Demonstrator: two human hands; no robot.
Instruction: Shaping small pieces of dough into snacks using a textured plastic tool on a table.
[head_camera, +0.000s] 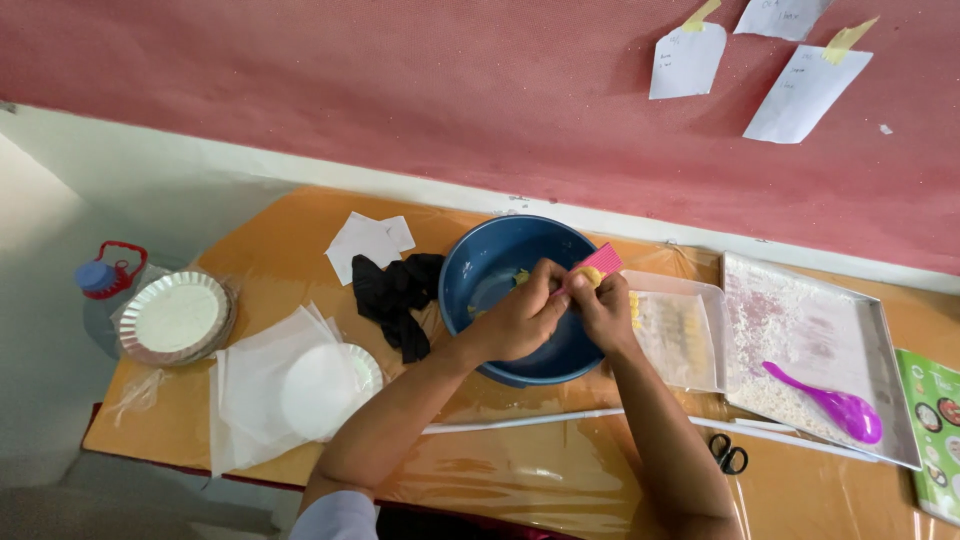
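Both my hands meet over a blue bowl (478, 272) at the middle of the table. My left hand (522, 318) and my right hand (603, 306) pinch a small lump of yellow dough (588, 275) against a pink ridged board (603, 261). The board sticks up and to the right from between my fingers. Bits of yellow dough lie inside the bowl, mostly hidden by my hands. A clear plastic container (690, 330) with several small yellow pieces sits just right of the bowl.
A metal tray (800, 330) dusted with white flour holds a purple spoon (830, 402) at the right. Black scissors (730, 455) lie near the front. A black cloth (395, 295), white papers (262, 385) and stacked foil plates (175, 318) lie at the left.
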